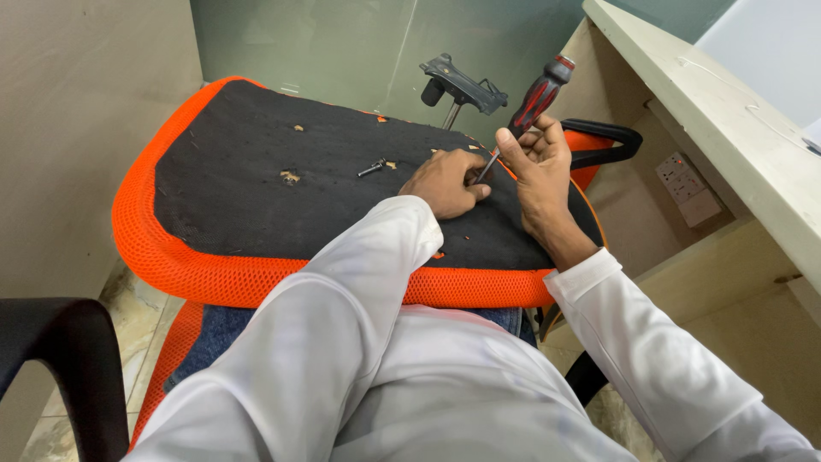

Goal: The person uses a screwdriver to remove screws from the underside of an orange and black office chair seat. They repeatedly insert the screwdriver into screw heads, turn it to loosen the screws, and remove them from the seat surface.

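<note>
- Two white sleeves [479, 376] are seen nearest the camera, reaching forward over an upturned seat [256, 188] that is laid across the lap
- The seat is edged in orange mesh, and its underside is covered in black fabric, which is turned upward
- The left hand [445, 181] is pressed on the black fabric near the seat's right side; its fingers are curled down around the tip of the screwdriver [528, 109], and whether anything small is pinched beneath them cannot be told
- The right hand [540, 162] is closed around the lower part of the screwdriver, just beside the left hand and touching it at the fingertips
- The screwdriver is held tilted, its red and black handle pointing up and away to the right, its metal shaft angled down to the fabric between the two hands
- A loose bolt [372, 167] is lying on the fabric to the left of the left hand, apart from it
- Small tan scraps [290, 177] are scattered over the fabric farther left and beyond
- A black metal bracket [462, 85] on a post is seen past the seat's far edge
- A pale desk [727, 111] is set along the right, and a black armrest [68, 359] is seen at the lower left
</note>
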